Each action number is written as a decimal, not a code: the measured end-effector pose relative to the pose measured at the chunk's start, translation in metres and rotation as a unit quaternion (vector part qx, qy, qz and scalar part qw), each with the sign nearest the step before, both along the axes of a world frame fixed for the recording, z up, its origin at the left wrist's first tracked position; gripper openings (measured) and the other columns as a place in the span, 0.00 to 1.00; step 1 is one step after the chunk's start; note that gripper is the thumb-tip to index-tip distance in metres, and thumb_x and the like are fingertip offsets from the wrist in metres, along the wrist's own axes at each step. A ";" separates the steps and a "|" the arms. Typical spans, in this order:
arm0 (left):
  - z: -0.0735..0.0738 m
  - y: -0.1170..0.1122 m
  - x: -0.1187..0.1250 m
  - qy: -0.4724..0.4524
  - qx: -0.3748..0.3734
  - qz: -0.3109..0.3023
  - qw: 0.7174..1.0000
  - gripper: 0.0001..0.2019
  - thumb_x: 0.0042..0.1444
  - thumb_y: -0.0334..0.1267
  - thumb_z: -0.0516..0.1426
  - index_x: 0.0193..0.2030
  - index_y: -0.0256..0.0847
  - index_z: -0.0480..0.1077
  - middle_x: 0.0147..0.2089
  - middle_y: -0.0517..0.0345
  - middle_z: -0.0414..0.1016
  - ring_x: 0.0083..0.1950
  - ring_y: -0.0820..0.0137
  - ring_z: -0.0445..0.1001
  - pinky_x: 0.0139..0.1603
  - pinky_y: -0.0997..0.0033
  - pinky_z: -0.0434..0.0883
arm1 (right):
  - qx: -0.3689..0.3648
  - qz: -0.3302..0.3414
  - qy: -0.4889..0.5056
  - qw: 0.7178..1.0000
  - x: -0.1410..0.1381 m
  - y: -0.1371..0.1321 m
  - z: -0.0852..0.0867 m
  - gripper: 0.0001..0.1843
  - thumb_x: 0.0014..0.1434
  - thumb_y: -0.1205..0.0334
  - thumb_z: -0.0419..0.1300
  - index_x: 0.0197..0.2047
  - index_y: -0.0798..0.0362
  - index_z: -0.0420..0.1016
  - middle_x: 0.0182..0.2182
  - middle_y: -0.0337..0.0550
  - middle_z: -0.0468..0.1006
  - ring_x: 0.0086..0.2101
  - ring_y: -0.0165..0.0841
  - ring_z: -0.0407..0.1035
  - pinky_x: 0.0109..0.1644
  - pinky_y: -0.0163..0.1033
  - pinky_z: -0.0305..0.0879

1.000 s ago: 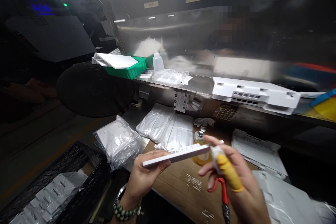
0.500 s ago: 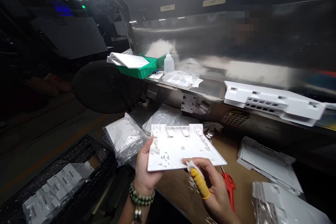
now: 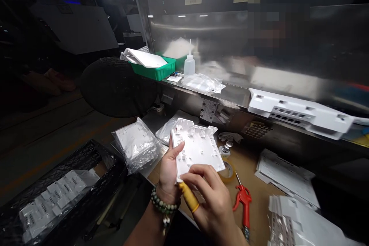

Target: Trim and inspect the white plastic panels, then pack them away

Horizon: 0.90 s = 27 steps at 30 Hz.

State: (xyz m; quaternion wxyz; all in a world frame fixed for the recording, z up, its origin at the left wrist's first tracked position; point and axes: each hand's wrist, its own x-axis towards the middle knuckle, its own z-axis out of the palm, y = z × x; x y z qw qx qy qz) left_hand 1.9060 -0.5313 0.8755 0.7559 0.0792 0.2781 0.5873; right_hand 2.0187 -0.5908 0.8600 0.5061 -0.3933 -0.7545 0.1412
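A white plastic housing panel (image 3: 198, 148), with clips and small posts on its upper face, is tilted in front of me above the bench. My left hand (image 3: 168, 169) grips its left edge, thumb on top. At the near left corner, my right hand (image 3: 209, 190) pinches a small white wipe (image 3: 179, 180) against the panel's edge. A yellow finger cot (image 3: 188, 197) covers the right thumb. Just right of that hand lies a red air blow gun (image 3: 243, 201). Behind it, a roll of tape (image 3: 228, 171) is partly hidden by the panel.
Bagged white panels (image 3: 135, 142) lie at left, above a black crate (image 3: 95, 150) of wrapped parts. More panels (image 3: 288, 177) are stacked at right. The metal shelf (image 3: 236, 99) carries a green bin (image 3: 158, 72), a squeeze bottle (image 3: 189, 65) and a long white housing (image 3: 300, 111).
The panel has turned and tilted in my left hand. My right hand with the wipe has moved left along the near edge to the corner, uncovering the blow gun and tape.
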 end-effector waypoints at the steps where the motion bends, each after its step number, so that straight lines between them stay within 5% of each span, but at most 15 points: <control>1: 0.000 -0.001 0.000 -0.006 -0.009 0.007 1.000 0.36 0.61 0.33 0.59 0.75 0.46 0.54 0.63 0.46 0.76 0.58 0.51 0.79 0.66 0.46 0.69 | 0.007 0.000 -0.010 1.000 0.001 -0.001 -0.001 0.09 0.63 0.72 0.61 0.46 0.53 0.78 0.38 0.47 0.76 0.38 0.36 0.73 0.39 0.38 0.73; 11: -0.005 -0.008 0.001 -0.011 0.005 0.041 0.999 0.40 0.62 0.30 0.59 0.76 0.59 0.48 0.65 0.52 0.75 0.60 0.52 0.77 0.66 0.44 0.69 | -0.011 -0.012 0.003 1.000 0.000 -0.008 -0.004 0.07 0.63 0.71 0.62 0.44 0.53 0.77 0.38 0.46 0.75 0.37 0.33 0.73 0.39 0.35 0.73; 15: -0.002 -0.008 -0.008 -0.031 -0.013 0.025 0.999 0.36 0.64 0.32 0.55 0.77 0.48 0.48 0.66 0.46 0.74 0.62 0.50 0.76 0.69 0.42 0.65 | -0.026 -0.020 -0.016 0.999 0.012 -0.008 -0.012 0.06 0.63 0.69 0.63 0.44 0.51 0.78 0.38 0.45 0.76 0.37 0.33 0.73 0.38 0.35 0.72; 19: -0.006 -0.007 -0.028 -0.071 -0.026 -0.026 0.997 0.32 0.68 0.38 0.50 0.77 0.36 0.47 0.66 0.37 0.72 0.66 0.46 0.71 0.72 0.38 0.59 | -0.064 -0.120 0.012 0.991 0.070 -0.004 -0.030 0.08 0.64 0.65 0.62 0.46 0.46 0.79 0.44 0.44 0.76 0.43 0.34 0.73 0.43 0.35 0.70; 23: -0.019 -0.008 -0.055 -0.129 0.085 -0.081 0.985 0.29 0.70 0.40 0.44 0.76 0.37 0.52 0.70 0.41 0.68 0.72 0.49 0.62 0.76 0.40 0.48 | -0.070 -0.245 0.023 0.967 0.121 -0.004 -0.047 0.12 0.61 0.67 0.61 0.45 0.45 0.80 0.46 0.43 0.75 0.47 0.37 0.72 0.47 0.38 0.67; 27: -0.032 -0.010 -0.075 -0.189 0.212 -0.167 0.944 0.27 0.71 0.46 0.39 0.70 0.42 0.65 0.70 0.51 0.67 0.77 0.56 0.51 0.77 0.46 0.36 | -0.062 -0.218 0.013 0.974 0.120 -0.012 -0.045 0.12 0.62 0.69 0.61 0.46 0.45 0.80 0.46 0.43 0.75 0.46 0.36 0.72 0.46 0.38 0.69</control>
